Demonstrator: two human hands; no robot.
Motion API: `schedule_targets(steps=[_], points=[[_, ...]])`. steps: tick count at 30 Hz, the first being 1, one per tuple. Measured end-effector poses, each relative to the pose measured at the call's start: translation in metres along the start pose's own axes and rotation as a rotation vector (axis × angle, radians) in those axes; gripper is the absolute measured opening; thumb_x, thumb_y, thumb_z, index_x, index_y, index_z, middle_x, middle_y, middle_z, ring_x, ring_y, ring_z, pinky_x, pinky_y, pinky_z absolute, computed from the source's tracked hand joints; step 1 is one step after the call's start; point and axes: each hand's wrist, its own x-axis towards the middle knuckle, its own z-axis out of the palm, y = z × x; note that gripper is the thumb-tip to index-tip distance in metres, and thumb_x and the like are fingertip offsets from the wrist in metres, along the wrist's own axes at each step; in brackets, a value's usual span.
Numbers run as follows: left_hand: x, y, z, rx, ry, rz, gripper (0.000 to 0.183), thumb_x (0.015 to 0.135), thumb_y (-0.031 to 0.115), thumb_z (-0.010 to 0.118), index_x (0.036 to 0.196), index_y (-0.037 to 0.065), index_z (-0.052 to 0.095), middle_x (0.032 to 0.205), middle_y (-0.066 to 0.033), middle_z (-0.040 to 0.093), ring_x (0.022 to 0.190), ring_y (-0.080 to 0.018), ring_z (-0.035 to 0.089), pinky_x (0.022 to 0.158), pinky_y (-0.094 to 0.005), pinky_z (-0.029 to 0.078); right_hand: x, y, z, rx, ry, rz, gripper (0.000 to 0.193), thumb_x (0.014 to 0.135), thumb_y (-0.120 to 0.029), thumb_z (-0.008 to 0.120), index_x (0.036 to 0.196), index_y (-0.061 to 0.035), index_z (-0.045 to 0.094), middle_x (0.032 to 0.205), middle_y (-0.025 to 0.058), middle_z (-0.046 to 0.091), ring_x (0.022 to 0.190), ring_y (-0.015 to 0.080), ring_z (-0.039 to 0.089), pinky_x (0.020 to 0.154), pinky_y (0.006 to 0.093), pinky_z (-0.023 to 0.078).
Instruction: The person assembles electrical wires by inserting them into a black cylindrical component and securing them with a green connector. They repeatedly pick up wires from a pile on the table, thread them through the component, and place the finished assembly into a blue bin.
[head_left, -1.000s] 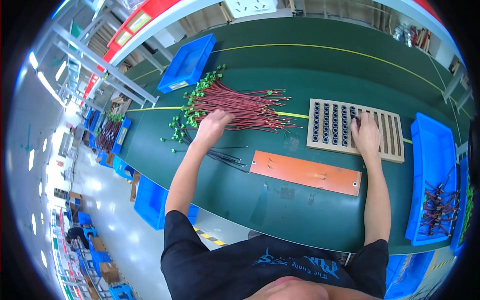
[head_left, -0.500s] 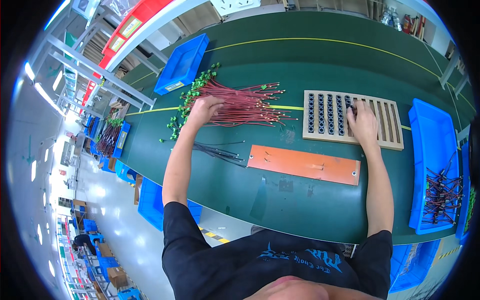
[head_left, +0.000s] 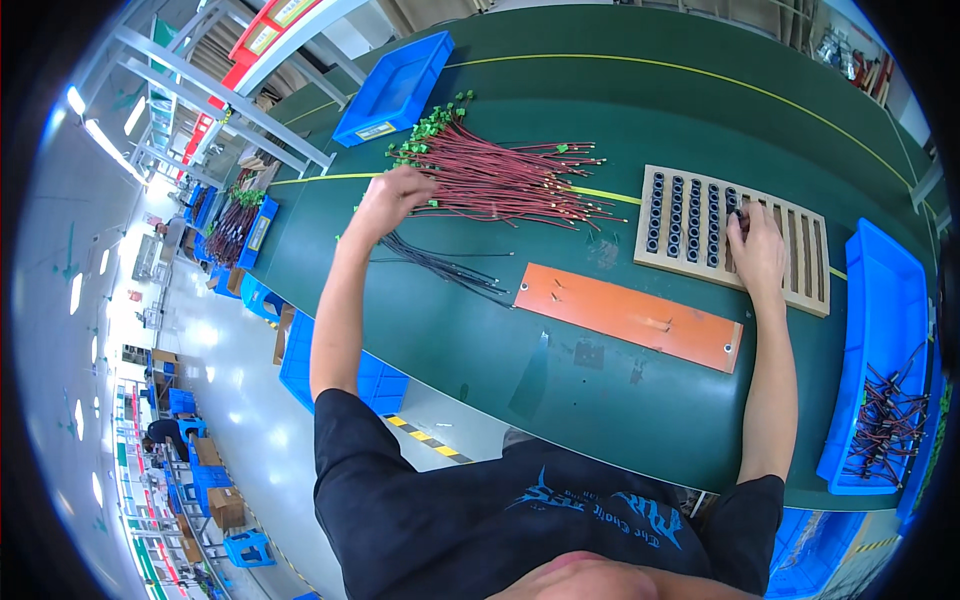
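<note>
On the green table a bundle of dark red wires (head_left: pixel 510 178) lies fanned out, with green connectors (head_left: pixel 430 132) at its left end. Bent and pinched together, the fingers of my left hand (head_left: pixel 390 200) are at the near left edge of that bundle. What they hold, if anything, I cannot make out. Just below lie several black wires (head_left: pixel 440 264). My right hand (head_left: pixel 762 245) is over a slotted wooden tray (head_left: pixel 805 250) with rows of small black cylindrical parts (head_left: pixel 694 220). Its thumb and fingers close on one black cylindrical part (head_left: pixel 741 214).
An orange board (head_left: pixel 630 318) with upright pins lies in front of me. At the right stands a blue bin (head_left: pixel 885 300) with wire assemblies (head_left: pixel 885 425) inside. Another blue bin (head_left: pixel 398 85) sits at the back left. Metal framing (head_left: pixel 225 95) rises beyond the table's left end.
My left hand has shifted left and nearer relative to the red wires, toward their connector end. My right hand stays at the tray. The whole view has shifted slightly.
</note>
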Motion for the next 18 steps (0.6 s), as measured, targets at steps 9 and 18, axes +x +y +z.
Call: schedule_targets(steps=[9, 18], points=[[-0.062, -0.033, 0.028, 0.094, -0.431, -0.119, 0.013, 0.081, 0.011, 0.078, 0.093, 0.005, 0.078, 0.092, -0.0121, 0.071, 0.09, -0.0348, 0.07, 0.079, -0.0469, 0.056, 0.0, 0.002, 0.007, 0.031, 0.019, -0.024, 0.017, 0.097, -0.022, 0.065, 0.1, -0.0057, 0.06, 0.087, 0.0127, 0.067, 0.085, 0.035, 0.067, 0.074, 0.0497, 0.053], [-0.064, -0.007, 0.044, 0.552, -0.587, 0.077, 0.01, 0.09, 0.006, 0.067, 0.099, 0.002, 0.065, 0.096, -0.0149, 0.07, 0.085, -0.035, 0.07, 0.073, -0.0446, 0.057, 0.0, 0.006, 0.008, 0.032, 0.023, -0.033, 0.018, 0.097, -0.022, 0.066, 0.102, -0.0049, 0.06, 0.086, 0.0137, 0.067, 0.085, 0.0355, 0.067, 0.075, 0.05, 0.051]])
